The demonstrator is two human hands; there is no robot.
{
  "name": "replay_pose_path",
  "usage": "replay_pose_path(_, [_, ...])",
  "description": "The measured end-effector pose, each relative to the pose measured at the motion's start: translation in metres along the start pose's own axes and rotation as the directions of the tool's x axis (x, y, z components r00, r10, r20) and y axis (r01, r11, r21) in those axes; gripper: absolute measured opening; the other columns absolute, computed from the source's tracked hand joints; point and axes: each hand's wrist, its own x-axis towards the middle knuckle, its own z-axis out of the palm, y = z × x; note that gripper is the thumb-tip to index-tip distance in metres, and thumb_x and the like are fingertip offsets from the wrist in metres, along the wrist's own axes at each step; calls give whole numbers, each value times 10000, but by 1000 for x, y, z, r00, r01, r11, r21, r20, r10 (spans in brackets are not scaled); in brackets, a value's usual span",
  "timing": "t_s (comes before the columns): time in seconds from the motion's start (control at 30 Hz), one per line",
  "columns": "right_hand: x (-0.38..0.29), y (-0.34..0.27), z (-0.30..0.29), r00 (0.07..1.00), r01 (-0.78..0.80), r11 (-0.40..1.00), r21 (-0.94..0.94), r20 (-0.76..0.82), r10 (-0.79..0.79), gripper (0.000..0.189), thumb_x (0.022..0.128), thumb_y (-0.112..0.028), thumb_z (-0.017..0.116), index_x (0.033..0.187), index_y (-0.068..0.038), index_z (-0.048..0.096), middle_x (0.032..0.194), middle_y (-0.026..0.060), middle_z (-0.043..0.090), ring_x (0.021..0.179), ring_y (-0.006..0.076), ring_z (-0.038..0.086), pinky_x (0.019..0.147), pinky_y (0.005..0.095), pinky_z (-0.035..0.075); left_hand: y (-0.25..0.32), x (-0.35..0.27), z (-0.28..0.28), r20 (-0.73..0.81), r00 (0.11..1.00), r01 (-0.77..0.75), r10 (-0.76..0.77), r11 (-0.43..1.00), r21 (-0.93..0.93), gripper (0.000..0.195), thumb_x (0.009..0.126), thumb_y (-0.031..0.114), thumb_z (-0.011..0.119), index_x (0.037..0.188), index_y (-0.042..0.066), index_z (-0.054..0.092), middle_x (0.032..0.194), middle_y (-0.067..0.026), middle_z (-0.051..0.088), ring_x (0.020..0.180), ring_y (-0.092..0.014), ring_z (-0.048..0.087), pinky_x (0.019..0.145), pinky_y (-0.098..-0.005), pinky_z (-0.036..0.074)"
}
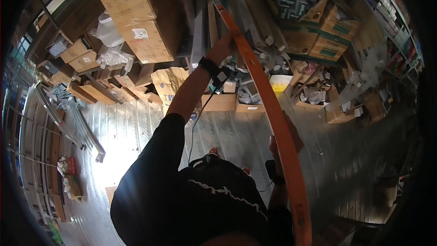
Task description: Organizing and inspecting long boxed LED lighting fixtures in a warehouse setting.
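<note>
A long orange bar with pale edges [268, 97], which looks like a spirit level, runs from the top middle down to the lower right in front of me. Near its far end, my left hand [225, 46] grips it, with a black band on the wrist. My right hand [285, 138] holds its lower half from beneath, fingers on both sides and partly hidden behind the bar. A small black device [221, 78] with a thin cable sits by my left wrist.
Large cardboard boxes [136, 17] stand at the upper left. Long metal profiles [245, 13] lean beyond the bar's far end. Opened cartons [317, 34] of small boxes are at the upper right. Low boxes [218, 103] and a paper sack [169, 83] stand along the metal floor. Metal channels [85, 130] lie left.
</note>
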Motion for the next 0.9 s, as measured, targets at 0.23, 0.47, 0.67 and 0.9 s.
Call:
replay_pose_path(0.23, [23, 1, 63, 997, -78, 997, 24, 16, 78, 701, 879, -507, 668, 1373, -42, 492, 1310, 152, 574, 1221, 282, 553, 996, 396, 452, 29, 5, -39, 101, 982, 160, -162, 987, 34, 253, 877, 212, 666, 1047, 80, 533, 993, -95, 613, 949, -273, 634, 926, -452, 508])
replay_pose_path(0.47, [79, 20, 116, 984, -174, 982, 78, 44, 171, 685, 889, -496, 659, 1375, -44, 492, 1310, 150, 574, 1219, 278, 555, 997, 393, 452, 26, -29, -35, 184, 952, 246, -246, 969, 26, 395, 893, 310, 647, 1152, 44, 512, 1087, -136, 603, 1052, -319, 614, 994, -501, 464])
replay_pose_path(0.67, [141, 53, 150, 970, -238, 960, 147, 73, 230, 671, 898, -488, 651, 1377, -45, 492, 1310, 148, 575, 1218, 274, 556, 997, 391, 451, 8, -109, -35, 294, 946, -16, -133, 889, 457, 424, 990, 213, 532, 1369, 44, 443, 1208, -144, 583, 1137, -321, 583, 980, -489, 507])
replay_pose_path(0.9, [137, 67, 155, 938, -339, 931, 136, 128, 323, 655, 909, -477, 642, 1379, -46, 492, 1310, 146, 575, 1216, 269, 558, 998, 388, 451, -13, -222, -16, 206, 904, 309, -375, 905, 291, 604, 1009, 443, 455, 1438, 25, 379, 1451, -183, 432, 1165, -373, 603, 944, -478, 539])
